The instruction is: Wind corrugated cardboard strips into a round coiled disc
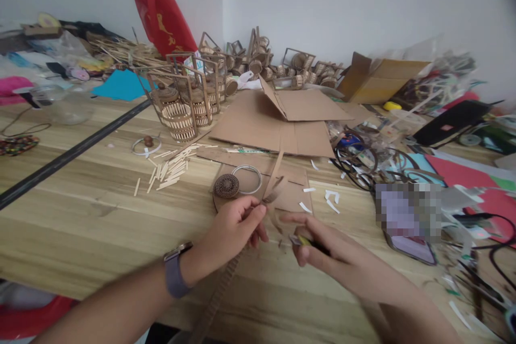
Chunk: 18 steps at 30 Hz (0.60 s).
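My left hand, with a watch on its wrist, pinches a thin brown strip between thumb and fingertips; motion smears the strip's upper end. Below that hand a ridged brown band runs down past the table's front edge. My right hand is closed around a small cutter knife with a yellow part, its blade pointing left and apart from the left hand. Just beyond my hands lie a tightly wound brown coil and a pale ring, partly on a cardboard piece.
Small slatted baskets with tall handles stand at the back left, beside a pile of short sticks. Folded cardboard fills the centre back. To the right are a phone, cables, white paper scraps and a black box-like item.
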Each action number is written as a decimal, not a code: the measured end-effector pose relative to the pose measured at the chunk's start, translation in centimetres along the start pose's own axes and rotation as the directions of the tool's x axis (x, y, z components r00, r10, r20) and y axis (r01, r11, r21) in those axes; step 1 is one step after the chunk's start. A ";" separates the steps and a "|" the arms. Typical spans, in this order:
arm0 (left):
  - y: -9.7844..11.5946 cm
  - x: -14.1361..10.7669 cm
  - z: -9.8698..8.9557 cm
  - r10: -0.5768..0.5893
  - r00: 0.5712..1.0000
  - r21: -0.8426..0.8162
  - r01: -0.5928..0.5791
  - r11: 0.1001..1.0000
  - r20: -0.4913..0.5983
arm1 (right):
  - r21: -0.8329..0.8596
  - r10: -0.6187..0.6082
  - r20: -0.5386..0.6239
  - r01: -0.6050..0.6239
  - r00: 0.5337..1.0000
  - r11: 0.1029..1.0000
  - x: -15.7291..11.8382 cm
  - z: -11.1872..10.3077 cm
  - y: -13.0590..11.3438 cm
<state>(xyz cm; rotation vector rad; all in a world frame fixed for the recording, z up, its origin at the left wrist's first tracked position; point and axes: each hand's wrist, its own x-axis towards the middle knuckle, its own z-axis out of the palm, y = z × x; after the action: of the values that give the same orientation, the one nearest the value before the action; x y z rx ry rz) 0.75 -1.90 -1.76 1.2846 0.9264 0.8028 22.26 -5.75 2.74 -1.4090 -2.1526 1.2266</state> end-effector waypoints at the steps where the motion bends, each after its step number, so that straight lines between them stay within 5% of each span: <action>1: 0.0 0.1 0.0 -0.008 1.000 -0.019 0.007 1.000 -0.012 | -0.090 0.002 0.008 -0.002 1.000 0.996 -0.2 -0.5 0.2; 4: 0.1 0.1 0.0 -0.033 0.999 -0.057 0.032 0.998 -0.009 | -0.329 0.048 -0.166 -0.101 0.985 0.939 -0.4 -1.6 2.2; 8: 0.2 -0.2 0.2 -0.042 0.999 -0.050 0.043 0.998 0.017 | -0.520 -0.023 -0.453 -0.243 0.891 0.819 0.5 -1.6 5.1; 12: -0.1 -0.3 0.4 -0.031 0.999 -0.012 0.032 0.999 0.042 | -0.580 -0.317 -0.568 -0.096 0.760 0.809 1.3 -0.6 4.1; 15: -0.4 -0.5 0.5 -0.015 0.998 0.016 0.014 1.000 0.064 | -0.470 -0.405 -0.525 0.142 0.749 0.871 1.5 1.0 1.9; 18: -0.4 -0.8 0.6 -0.002 0.995 0.051 -0.004 0.999 0.100 | -0.376 -0.412 -0.586 0.216 0.698 0.901 1.9 2.7 0.7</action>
<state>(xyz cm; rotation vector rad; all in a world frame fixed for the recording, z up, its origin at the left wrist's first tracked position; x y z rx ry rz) 0.96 -2.94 -2.08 1.3572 0.8707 0.7131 20.06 -5.35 0.25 -1.2291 -1.9611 0.2210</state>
